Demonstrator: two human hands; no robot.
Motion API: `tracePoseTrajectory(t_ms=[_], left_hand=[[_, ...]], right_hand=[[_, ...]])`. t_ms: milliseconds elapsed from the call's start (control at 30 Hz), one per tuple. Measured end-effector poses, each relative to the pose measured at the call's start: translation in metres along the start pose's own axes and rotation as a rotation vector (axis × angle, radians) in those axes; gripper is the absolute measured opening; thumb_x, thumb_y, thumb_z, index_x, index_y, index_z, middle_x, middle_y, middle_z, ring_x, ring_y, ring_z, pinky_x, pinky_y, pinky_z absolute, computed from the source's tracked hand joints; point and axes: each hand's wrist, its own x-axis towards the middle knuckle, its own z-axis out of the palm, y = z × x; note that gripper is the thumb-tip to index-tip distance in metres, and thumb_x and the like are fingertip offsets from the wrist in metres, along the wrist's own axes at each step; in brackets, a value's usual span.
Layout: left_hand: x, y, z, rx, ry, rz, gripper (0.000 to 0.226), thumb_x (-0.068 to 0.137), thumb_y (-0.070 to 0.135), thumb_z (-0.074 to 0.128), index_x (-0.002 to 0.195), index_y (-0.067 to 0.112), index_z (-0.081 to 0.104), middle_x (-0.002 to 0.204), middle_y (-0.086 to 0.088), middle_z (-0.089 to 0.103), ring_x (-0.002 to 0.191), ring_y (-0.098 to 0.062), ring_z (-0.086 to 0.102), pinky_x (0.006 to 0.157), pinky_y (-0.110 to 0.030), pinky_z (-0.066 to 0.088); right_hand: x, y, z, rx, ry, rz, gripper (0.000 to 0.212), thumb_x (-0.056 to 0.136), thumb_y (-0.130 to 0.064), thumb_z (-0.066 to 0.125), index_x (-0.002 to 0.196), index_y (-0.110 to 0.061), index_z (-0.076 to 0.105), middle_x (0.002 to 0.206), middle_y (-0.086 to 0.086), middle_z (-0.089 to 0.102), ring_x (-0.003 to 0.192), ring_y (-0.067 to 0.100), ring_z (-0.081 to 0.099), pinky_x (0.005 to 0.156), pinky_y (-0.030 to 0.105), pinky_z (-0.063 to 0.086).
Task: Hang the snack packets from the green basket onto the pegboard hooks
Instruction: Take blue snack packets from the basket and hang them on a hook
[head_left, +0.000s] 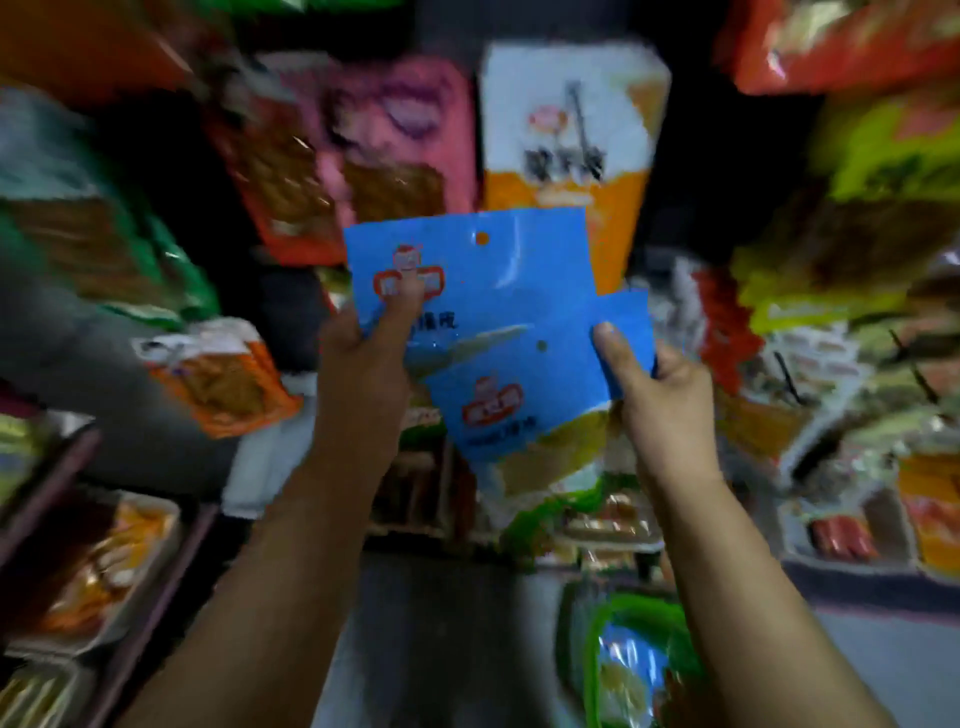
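Dim shop aisle, everything around the edges smeared with blur, so take the details loosely. Both hands were up in the middle of the shot. The left hand (371, 338) was pinching the upper blue packet (467, 270) by its left edge, thumb laid on the front over the red logo. The right hand (660, 384) had the lower blue packet (519, 400) clamped at its top right corner, thumb on the front, fingers curled behind. The upper one overlapped the lower one, and each had a small round hang hole near the top.

Right behind them hung a white-and-orange packet (566, 135), with a pink packet (400, 140) just beside it on the left, both against a dark backing. More hanging packs crowded in from the left, right and top, so open room was pretty much only the middle gap where the hands were.

Down low to the right sat the green basket (597, 644) with more blue packets inside it, on the grey floor (436, 649). Trays of snacks (104, 561) ran along the lower left.
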Motion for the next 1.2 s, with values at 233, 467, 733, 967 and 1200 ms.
tracePoseTrajectory(t_ms=[233,467,733,967,1200], left_hand=[[0.067,0.132,-0.092,-0.036,-0.085,0.362,0.021,0.085,0.023,0.058,0.078,0.033,0.076,0.084,0.012,0.075,0.083,-0.008,0.071,0.070,-0.023,0.054],[0.118,0.198,-0.121,-0.134,-0.217,0.395,0.014,0.078,0.027,0.061,0.085,0.019,0.071,0.085,0.003,0.076,0.079,-0.014,0.072,0.063,-0.023,0.055],[0.166,0.212,-0.104,-0.221,-0.272,0.294,0.017,0.090,0.026,0.057,0.088,0.021,0.073,0.091,-0.005,0.076,0.083,-0.025,0.072,0.068,-0.039,0.060],[0.211,0.222,-0.073,0.000,-0.160,0.501,0.016,0.086,0.015,0.065,0.075,0.025,0.072,0.075,0.009,0.075,0.072,-0.011,0.072,0.061,-0.026,0.056],[0.238,0.237,-0.050,0.061,-0.097,0.665,0.017,0.085,0.020,0.068,0.070,0.027,0.067,0.065,0.015,0.071,0.063,-0.005,0.070,0.051,-0.018,0.053]], right_hand=[[0.006,-0.131,0.115,0.096,-0.028,-0.430,0.026,0.084,-0.031,0.068,0.060,-0.021,0.065,0.057,-0.021,0.066,0.054,-0.010,0.055,0.048,0.011,0.043],[0.012,-0.211,0.167,0.056,-0.080,-0.630,0.009,0.080,-0.034,0.071,0.077,-0.026,0.073,0.075,-0.012,0.075,0.067,0.004,0.070,0.053,0.017,0.051],[0.045,-0.257,0.172,-0.014,-0.235,-0.616,0.030,0.071,-0.046,0.069,0.076,-0.017,0.074,0.076,0.002,0.076,0.066,0.015,0.072,0.054,0.025,0.055],[0.088,-0.265,0.178,-0.068,0.019,-0.803,0.019,0.084,-0.033,0.069,0.066,-0.028,0.068,0.068,-0.006,0.069,0.062,0.010,0.065,0.052,0.026,0.047],[0.108,-0.269,0.181,0.023,0.000,-0.757,0.034,0.084,-0.038,0.067,0.072,-0.006,0.065,0.071,0.007,0.072,0.064,0.020,0.071,0.053,0.034,0.054]])
